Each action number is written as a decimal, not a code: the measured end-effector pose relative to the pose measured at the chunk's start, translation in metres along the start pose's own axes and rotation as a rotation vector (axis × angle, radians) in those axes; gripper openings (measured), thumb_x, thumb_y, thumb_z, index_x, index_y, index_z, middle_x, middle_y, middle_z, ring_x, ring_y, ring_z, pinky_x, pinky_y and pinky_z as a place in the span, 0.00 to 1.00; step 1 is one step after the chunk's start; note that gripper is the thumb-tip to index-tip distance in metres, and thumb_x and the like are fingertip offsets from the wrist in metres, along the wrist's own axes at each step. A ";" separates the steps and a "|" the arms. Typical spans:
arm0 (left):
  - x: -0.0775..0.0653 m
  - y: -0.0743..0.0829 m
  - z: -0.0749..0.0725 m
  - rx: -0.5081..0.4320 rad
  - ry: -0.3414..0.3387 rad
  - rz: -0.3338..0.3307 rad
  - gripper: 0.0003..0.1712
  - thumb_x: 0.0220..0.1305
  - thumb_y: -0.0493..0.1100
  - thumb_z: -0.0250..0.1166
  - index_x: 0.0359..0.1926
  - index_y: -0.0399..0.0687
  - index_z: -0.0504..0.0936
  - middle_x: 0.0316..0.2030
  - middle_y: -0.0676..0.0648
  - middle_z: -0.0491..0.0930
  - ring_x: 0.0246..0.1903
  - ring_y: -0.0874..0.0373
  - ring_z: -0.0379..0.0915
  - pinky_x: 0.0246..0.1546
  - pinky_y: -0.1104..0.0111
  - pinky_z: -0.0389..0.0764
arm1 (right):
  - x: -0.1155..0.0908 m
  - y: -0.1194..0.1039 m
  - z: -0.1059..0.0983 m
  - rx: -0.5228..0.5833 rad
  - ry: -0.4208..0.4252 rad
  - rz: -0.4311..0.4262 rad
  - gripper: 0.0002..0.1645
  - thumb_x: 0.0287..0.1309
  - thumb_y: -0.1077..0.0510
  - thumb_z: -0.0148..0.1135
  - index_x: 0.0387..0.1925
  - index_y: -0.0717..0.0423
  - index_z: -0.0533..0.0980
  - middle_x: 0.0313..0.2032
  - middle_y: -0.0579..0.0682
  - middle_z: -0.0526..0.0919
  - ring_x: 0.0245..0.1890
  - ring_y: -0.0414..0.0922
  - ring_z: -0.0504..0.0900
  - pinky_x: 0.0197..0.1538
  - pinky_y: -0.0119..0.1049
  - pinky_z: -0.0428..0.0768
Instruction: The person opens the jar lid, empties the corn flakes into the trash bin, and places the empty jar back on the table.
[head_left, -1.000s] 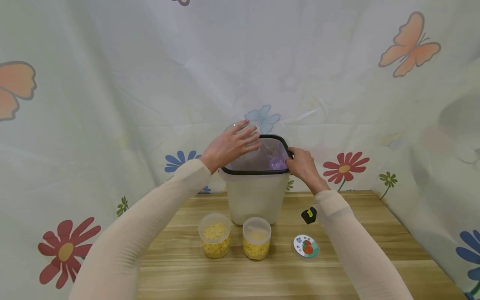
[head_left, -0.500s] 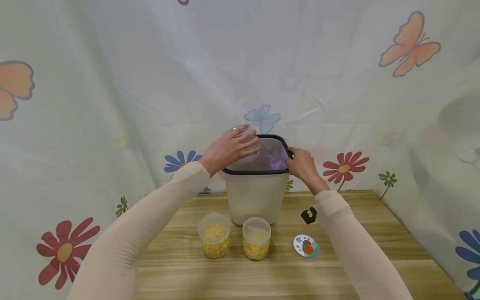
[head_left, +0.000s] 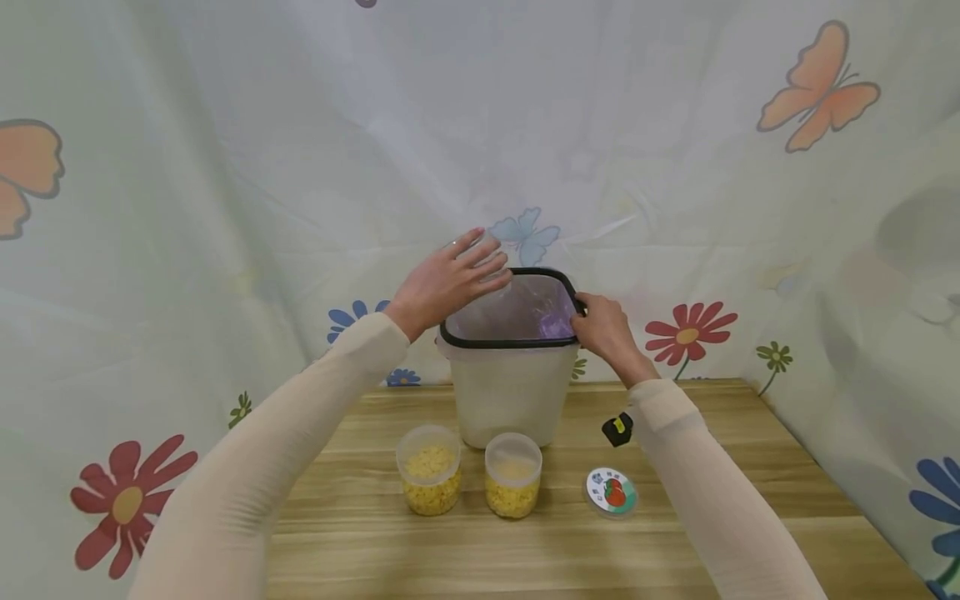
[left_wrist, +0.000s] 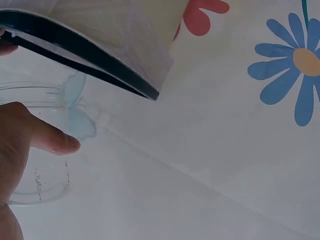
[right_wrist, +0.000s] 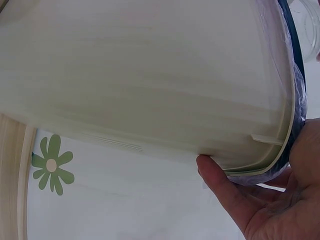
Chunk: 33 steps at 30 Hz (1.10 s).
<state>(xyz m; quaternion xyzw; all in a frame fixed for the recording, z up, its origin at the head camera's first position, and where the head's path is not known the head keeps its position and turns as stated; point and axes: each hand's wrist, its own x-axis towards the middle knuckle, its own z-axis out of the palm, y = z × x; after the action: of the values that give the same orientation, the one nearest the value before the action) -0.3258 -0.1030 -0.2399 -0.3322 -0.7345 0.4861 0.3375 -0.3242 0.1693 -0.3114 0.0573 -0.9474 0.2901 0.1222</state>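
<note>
A pale trash can [head_left: 513,396] with a black rim and a thin bag lining stands at the back of the table. My right hand [head_left: 606,329] grips its rim at the right; in the right wrist view the thumb [right_wrist: 217,182] presses the outer wall. My left hand [head_left: 453,283] is raised at the left of the can's opening and holds a clear jar [left_wrist: 50,172]. Thumb and fingers lie around the jar, whose threaded neck points toward the rim. A few dark specks cling inside it. In the head view the hand mostly hides the jar. Crumpled purple film [head_left: 555,323] shows inside the can.
Two clear tubs of yellow bits, a left tub [head_left: 431,492] and a right tub [head_left: 513,498], stand before the can. A round lid with a tomato picture [head_left: 611,492] and a small black object [head_left: 617,430] with a yellow label lie on the wooden table [head_left: 450,558].
My left hand dips slightly, then rises and shifts left, away from the can's opening, with the jar. The right hand stays on the rim.
</note>
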 end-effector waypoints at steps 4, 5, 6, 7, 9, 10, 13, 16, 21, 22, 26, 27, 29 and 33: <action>-0.001 0.007 0.002 -0.006 -0.020 0.043 0.60 0.56 0.48 0.74 0.78 0.64 0.42 0.78 0.50 0.47 0.78 0.50 0.39 0.77 0.50 0.36 | 0.000 0.000 0.000 0.000 -0.002 -0.003 0.33 0.66 0.59 0.47 0.72 0.60 0.61 0.64 0.66 0.73 0.23 0.46 0.84 0.28 0.36 0.78; -0.001 0.008 0.002 -0.003 -0.021 0.045 0.61 0.54 0.49 0.74 0.78 0.63 0.41 0.78 0.50 0.47 0.78 0.49 0.39 0.77 0.50 0.36 | 0.000 0.001 0.000 0.001 -0.002 -0.005 0.33 0.66 0.59 0.47 0.72 0.60 0.61 0.64 0.66 0.73 0.23 0.46 0.84 0.28 0.37 0.79; -0.001 0.009 0.002 0.001 -0.023 0.043 0.63 0.53 0.51 0.75 0.78 0.63 0.41 0.78 0.50 0.46 0.78 0.49 0.39 0.77 0.49 0.35 | 0.000 0.001 -0.001 0.002 -0.001 -0.004 0.33 0.66 0.58 0.47 0.72 0.60 0.61 0.64 0.65 0.73 0.23 0.46 0.84 0.28 0.37 0.79; -0.001 0.009 0.002 0.002 -0.023 0.039 0.63 0.53 0.51 0.75 0.78 0.63 0.40 0.78 0.50 0.46 0.78 0.49 0.39 0.77 0.49 0.35 | 0.000 0.002 -0.001 0.008 -0.004 -0.004 0.34 0.65 0.58 0.47 0.72 0.60 0.61 0.64 0.65 0.73 0.23 0.46 0.85 0.29 0.37 0.80; -0.001 0.009 0.002 -0.007 -0.016 0.023 0.63 0.53 0.50 0.75 0.78 0.63 0.41 0.78 0.50 0.46 0.78 0.49 0.39 0.77 0.49 0.35 | 0.000 0.002 -0.001 0.015 -0.009 -0.002 0.34 0.65 0.58 0.47 0.72 0.60 0.60 0.64 0.66 0.72 0.23 0.46 0.85 0.29 0.38 0.82; -0.002 0.009 0.002 -0.013 -0.012 0.015 0.62 0.54 0.49 0.75 0.78 0.62 0.41 0.78 0.49 0.47 0.78 0.49 0.39 0.77 0.49 0.34 | 0.000 0.003 -0.001 0.020 -0.011 0.001 0.34 0.65 0.58 0.47 0.72 0.60 0.60 0.64 0.66 0.72 0.23 0.46 0.85 0.29 0.38 0.82; -0.002 0.007 0.002 -0.042 0.003 -0.012 0.60 0.56 0.46 0.73 0.78 0.60 0.41 0.78 0.48 0.48 0.78 0.49 0.41 0.77 0.49 0.34 | 0.000 0.004 -0.001 0.031 -0.026 0.005 0.34 0.65 0.58 0.46 0.73 0.60 0.59 0.65 0.67 0.71 0.24 0.46 0.85 0.29 0.37 0.84; -0.003 0.005 0.002 -0.080 0.021 -0.041 0.57 0.59 0.44 0.71 0.78 0.58 0.42 0.77 0.47 0.50 0.77 0.49 0.43 0.77 0.50 0.35 | 0.001 0.004 -0.002 0.026 -0.032 0.003 0.34 0.65 0.58 0.47 0.72 0.60 0.60 0.65 0.67 0.71 0.24 0.46 0.86 0.29 0.38 0.85; -0.005 0.004 0.002 -0.136 0.050 -0.077 0.52 0.61 0.44 0.69 0.78 0.56 0.46 0.76 0.47 0.53 0.76 0.48 0.47 0.77 0.50 0.38 | 0.001 0.004 -0.003 0.023 -0.035 -0.004 0.34 0.66 0.58 0.47 0.72 0.61 0.60 0.62 0.68 0.74 0.23 0.46 0.86 0.30 0.38 0.85; -0.006 0.004 0.001 -0.139 0.053 -0.081 0.52 0.61 0.44 0.69 0.78 0.56 0.47 0.76 0.46 0.54 0.76 0.48 0.47 0.77 0.51 0.39 | 0.000 0.004 -0.003 0.027 -0.034 -0.005 0.33 0.66 0.58 0.47 0.72 0.61 0.60 0.62 0.68 0.74 0.23 0.46 0.86 0.30 0.38 0.85; -0.007 0.004 0.001 -0.158 0.065 -0.100 0.51 0.61 0.45 0.69 0.77 0.56 0.48 0.75 0.46 0.55 0.76 0.48 0.49 0.77 0.51 0.41 | -0.001 0.005 -0.003 0.046 -0.023 -0.023 0.32 0.70 0.55 0.46 0.72 0.60 0.60 0.64 0.68 0.71 0.25 0.49 0.87 0.31 0.40 0.85; -0.007 0.004 0.001 -0.166 0.069 -0.106 0.50 0.61 0.45 0.68 0.77 0.55 0.48 0.75 0.46 0.55 0.75 0.48 0.49 0.77 0.51 0.41 | -0.001 0.006 -0.003 0.050 -0.019 -0.030 0.31 0.71 0.53 0.45 0.72 0.59 0.61 0.65 0.68 0.71 0.25 0.50 0.87 0.31 0.40 0.85; -0.007 0.004 0.002 -0.188 0.075 -0.118 0.50 0.62 0.45 0.68 0.77 0.55 0.49 0.75 0.45 0.56 0.75 0.47 0.50 0.77 0.52 0.43 | -0.001 0.007 -0.003 0.058 -0.016 -0.040 0.31 0.73 0.51 0.43 0.72 0.58 0.60 0.66 0.67 0.69 0.27 0.52 0.87 0.31 0.40 0.85; -0.008 0.004 0.003 -0.232 0.080 -0.141 0.48 0.62 0.46 0.67 0.77 0.54 0.50 0.74 0.45 0.57 0.74 0.46 0.51 0.77 0.52 0.44 | 0.000 0.008 -0.004 0.063 -0.009 -0.046 0.31 0.74 0.48 0.42 0.72 0.57 0.61 0.62 0.68 0.73 0.27 0.53 0.87 0.31 0.41 0.85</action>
<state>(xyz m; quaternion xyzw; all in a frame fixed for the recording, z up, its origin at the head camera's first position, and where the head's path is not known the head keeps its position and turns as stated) -0.3232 -0.1100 -0.2457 -0.3356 -0.7933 0.3594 0.3590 -0.3250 0.1778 -0.3127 0.0840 -0.9368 0.3167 0.1229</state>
